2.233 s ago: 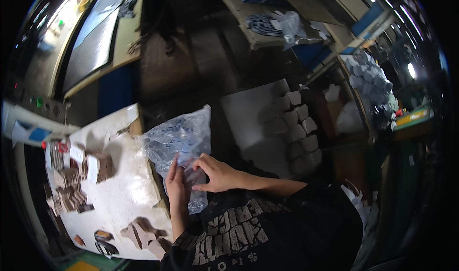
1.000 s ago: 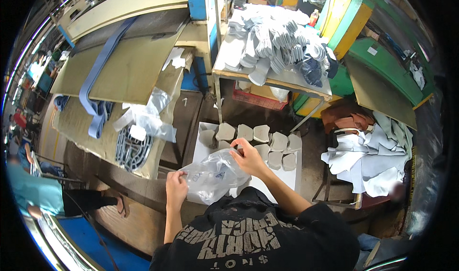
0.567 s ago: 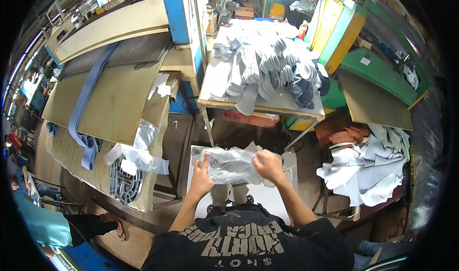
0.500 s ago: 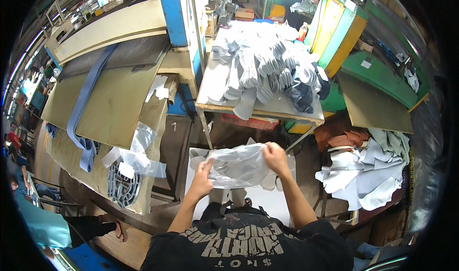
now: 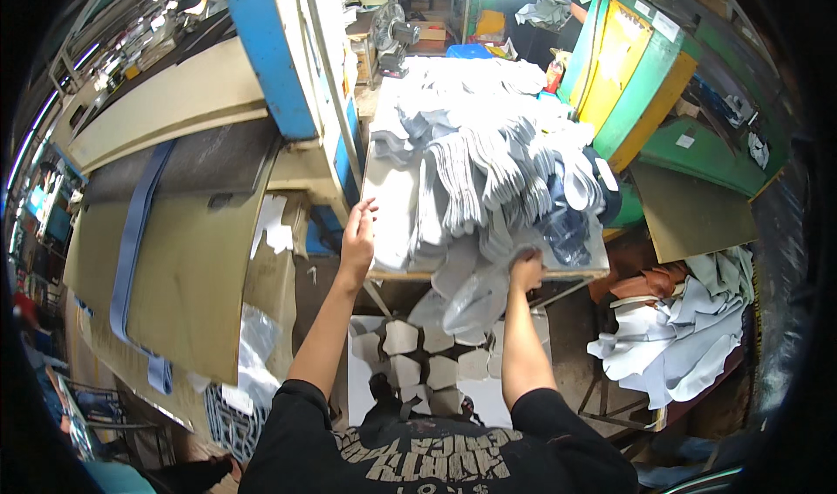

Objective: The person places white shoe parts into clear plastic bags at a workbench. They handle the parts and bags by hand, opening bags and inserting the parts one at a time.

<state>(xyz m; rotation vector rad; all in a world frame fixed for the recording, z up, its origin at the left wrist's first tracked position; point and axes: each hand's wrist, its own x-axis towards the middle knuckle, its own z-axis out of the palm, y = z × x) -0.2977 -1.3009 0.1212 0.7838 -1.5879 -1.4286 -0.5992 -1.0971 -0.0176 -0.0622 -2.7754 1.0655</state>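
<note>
A clear plastic bag (image 5: 478,300) hangs crumpled from my right hand (image 5: 526,270), which is closed on its edge at the front of the table. Part of the bag droops below the table edge. My left hand (image 5: 357,239) is apart from the bag, holding nothing, its fingers stretched out beside the table's left front corner. On the white table (image 5: 388,224) ahead lie many stacks of light grey sole-shaped pieces (image 5: 462,176), some slumped over. A dark, plastic-wrapped bundle (image 5: 567,232) sits at the table's right, beyond my right hand.
Below me, several pale cut pieces (image 5: 443,372) lie on a white sheet. A green and yellow machine (image 5: 619,75) stands right of the table. Fabric scraps (image 5: 671,337) are heaped at the lower right. A blue strap (image 5: 139,224) crosses an olive board (image 5: 187,258) on the left.
Both hands have moved forward from in front of my body to the table. My left hand has let go of the plastic bag; my right hand still holds it.
</note>
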